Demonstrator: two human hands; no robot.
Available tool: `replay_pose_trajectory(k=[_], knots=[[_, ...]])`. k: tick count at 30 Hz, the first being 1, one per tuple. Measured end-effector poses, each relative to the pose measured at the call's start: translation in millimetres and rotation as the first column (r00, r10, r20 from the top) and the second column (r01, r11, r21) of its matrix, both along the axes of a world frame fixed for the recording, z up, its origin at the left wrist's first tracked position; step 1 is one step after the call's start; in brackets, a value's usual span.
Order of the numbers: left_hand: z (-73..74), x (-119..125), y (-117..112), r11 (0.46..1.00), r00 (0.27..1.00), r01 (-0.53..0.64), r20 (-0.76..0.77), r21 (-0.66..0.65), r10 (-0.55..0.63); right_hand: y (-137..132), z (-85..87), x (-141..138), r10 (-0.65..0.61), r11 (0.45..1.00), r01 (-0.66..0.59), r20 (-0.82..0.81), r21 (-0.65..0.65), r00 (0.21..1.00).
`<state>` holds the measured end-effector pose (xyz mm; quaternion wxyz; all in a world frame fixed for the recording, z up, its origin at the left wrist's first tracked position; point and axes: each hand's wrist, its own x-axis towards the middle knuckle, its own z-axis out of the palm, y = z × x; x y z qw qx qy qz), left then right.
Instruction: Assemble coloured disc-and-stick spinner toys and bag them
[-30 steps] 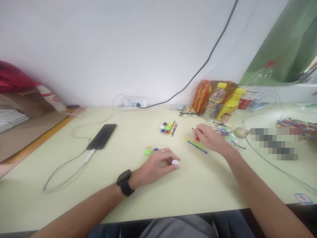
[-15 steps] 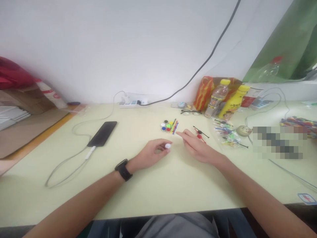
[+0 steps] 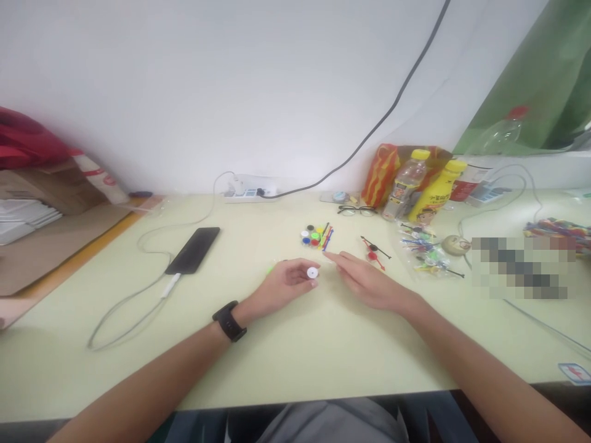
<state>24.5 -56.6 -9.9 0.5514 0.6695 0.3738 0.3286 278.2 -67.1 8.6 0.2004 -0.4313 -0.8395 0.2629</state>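
Pinching a white disc [image 3: 313, 272] in its fingertips, seemingly for inspection, the left hand [image 3: 284, 286] rested beside the open, flat right hand [image 3: 369, 284] on the bench [image 3: 323, 344].

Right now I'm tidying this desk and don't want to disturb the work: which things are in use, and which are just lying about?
In use:
left hand pinching a white cap
right hand, flat, fingers extended
coloured caps and sticks
red and black pieces

Lying about:
phone on its cable
power strip
glasses
two bottles
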Motion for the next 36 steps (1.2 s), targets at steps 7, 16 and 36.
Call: replay_pose_trajectory(k=[7,16,36], knots=[[-0.1,3.0,-4.0,1.000,0.999,0.024,0.037,-0.008,-0.024,0.9,5.1,-5.4,0.059,0.997,-0.051,-0.174,0.052,0.983],[4.6,5.8,-3.9,0.990,0.994,0.097,0.044,0.101,-0.102,-5.2,-3.1,-22.7,0.131,0.991,-0.128,-0.374,0.035,0.918],[2.3,4.5,-11.9,0.865,0.983,-0.042,-0.136,0.500,0.126,-3.1,-12.5,-21.0,0.102,0.994,-0.091,-0.218,0.060,0.971]])
